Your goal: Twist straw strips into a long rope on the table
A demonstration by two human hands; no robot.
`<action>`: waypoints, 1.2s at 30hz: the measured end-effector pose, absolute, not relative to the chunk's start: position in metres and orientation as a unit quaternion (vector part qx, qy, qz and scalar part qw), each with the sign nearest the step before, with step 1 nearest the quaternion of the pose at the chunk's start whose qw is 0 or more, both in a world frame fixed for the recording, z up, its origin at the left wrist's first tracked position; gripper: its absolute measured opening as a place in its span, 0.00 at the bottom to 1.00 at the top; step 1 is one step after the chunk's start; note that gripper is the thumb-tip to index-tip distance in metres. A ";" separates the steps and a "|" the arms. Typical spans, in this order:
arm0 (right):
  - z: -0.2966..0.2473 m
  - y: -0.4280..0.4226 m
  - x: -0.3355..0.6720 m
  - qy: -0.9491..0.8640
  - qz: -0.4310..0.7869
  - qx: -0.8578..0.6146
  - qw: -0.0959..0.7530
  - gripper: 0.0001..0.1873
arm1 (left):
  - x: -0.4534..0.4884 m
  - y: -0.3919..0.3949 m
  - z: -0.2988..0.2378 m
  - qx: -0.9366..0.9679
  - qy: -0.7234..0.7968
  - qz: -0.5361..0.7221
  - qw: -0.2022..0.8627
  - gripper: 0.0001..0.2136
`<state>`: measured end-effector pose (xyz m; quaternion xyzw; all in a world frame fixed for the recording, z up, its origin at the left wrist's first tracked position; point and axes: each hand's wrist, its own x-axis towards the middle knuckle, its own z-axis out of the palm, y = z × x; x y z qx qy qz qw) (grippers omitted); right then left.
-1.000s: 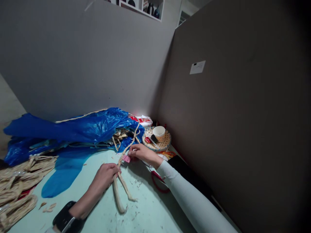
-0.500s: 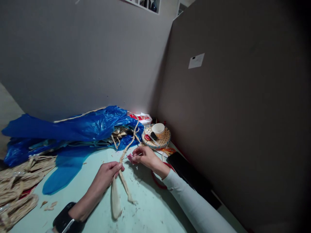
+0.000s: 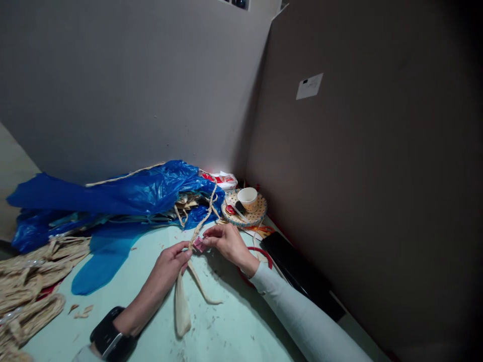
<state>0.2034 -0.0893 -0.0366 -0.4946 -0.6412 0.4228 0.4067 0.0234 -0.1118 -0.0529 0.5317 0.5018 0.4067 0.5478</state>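
Note:
My left hand point(image 3: 170, 261) is closed in a pinch on a braided straw rope point(image 3: 204, 216) where the braid ends; loose flat strands point(image 3: 181, 306) hang from it onto the pale green table point(image 3: 234, 327). The rope runs up and back toward the blue plastic bag point(image 3: 124, 193). My right hand point(image 3: 228, 241), in a white sleeve, has its fingers closed on a small pink clip point(image 3: 198, 245) right beside the left fingertips, at the rope. A black watch sits on my left wrist.
A round woven tray point(image 3: 245, 215) with a paper cup point(image 3: 248, 198) stands in the corner. A black flat object point(image 3: 294, 266) and a red ring point(image 3: 256, 261) lie under my right forearm. Straw bundles point(image 3: 30, 281) pile up at the left. Grey partition walls close off the back and right.
My right hand has drawn the pink clip from the table near the tray over to the rope at my left fingertips. The left hand shifted slightly up and right with the braid.

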 end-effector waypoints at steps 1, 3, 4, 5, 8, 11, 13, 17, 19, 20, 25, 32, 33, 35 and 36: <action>-0.037 -0.090 0.203 -0.643 0.422 -0.491 0.410 0.06 | 0.023 -0.111 -0.053 0.532 0.504 0.407 0.546 0.15; -0.037 -0.090 0.203 -0.646 0.420 -0.484 0.414 0.06 | 0.023 -0.111 -0.054 0.533 0.511 0.406 0.539 0.15; -0.036 -0.091 0.203 -0.648 0.420 -0.481 0.415 0.05 | 0.022 -0.111 -0.055 0.534 0.515 0.405 0.535 0.15; -0.036 -0.091 0.203 -0.650 0.419 -0.477 0.417 0.05 | 0.022 -0.111 -0.055 0.535 0.519 0.404 0.530 0.15; -0.035 -0.092 0.203 -0.657 0.421 -0.466 0.418 0.06 | 0.022 -0.112 -0.054 0.543 0.528 0.401 0.515 0.14; -0.035 -0.093 0.201 -0.663 0.421 -0.459 0.415 0.06 | 0.022 -0.113 -0.053 0.556 0.537 0.396 0.495 0.14; -0.034 -0.093 0.200 -0.665 0.417 -0.461 0.413 0.07 | 0.022 -0.113 -0.053 0.568 0.539 0.391 0.484 0.13; -0.033 -0.094 0.201 -0.673 0.405 -0.471 0.401 0.08 | 0.023 -0.112 -0.053 0.587 0.541 0.368 0.477 0.13; -0.032 -0.093 0.203 -0.679 0.393 -0.483 0.389 0.07 | 0.024 -0.112 -0.052 0.596 0.540 0.355 0.477 0.13; -0.031 -0.093 0.203 -0.683 0.388 -0.488 0.381 0.07 | 0.024 -0.112 -0.052 0.600 0.538 0.350 0.477 0.12; -0.028 -0.094 0.201 -0.699 0.355 -0.516 0.345 0.08 | 0.027 -0.118 -0.047 0.610 0.534 0.348 0.471 0.13; -0.024 -0.099 0.192 -0.724 0.309 -0.525 0.323 0.09 | 0.026 -0.125 -0.049 0.575 0.561 0.342 0.487 0.15; -0.024 -0.099 0.192 -0.728 0.305 -0.524 0.320 0.10 | 0.026 -0.125 -0.048 0.570 0.564 0.336 0.494 0.15; -0.026 -0.098 0.191 -0.732 0.301 -0.523 0.318 0.10 | 0.028 -0.126 -0.044 0.559 0.568 0.324 0.509 0.16; -0.027 -0.098 0.191 -0.732 0.299 -0.522 0.319 0.10 | 0.028 -0.126 -0.042 0.554 0.569 0.319 0.517 0.16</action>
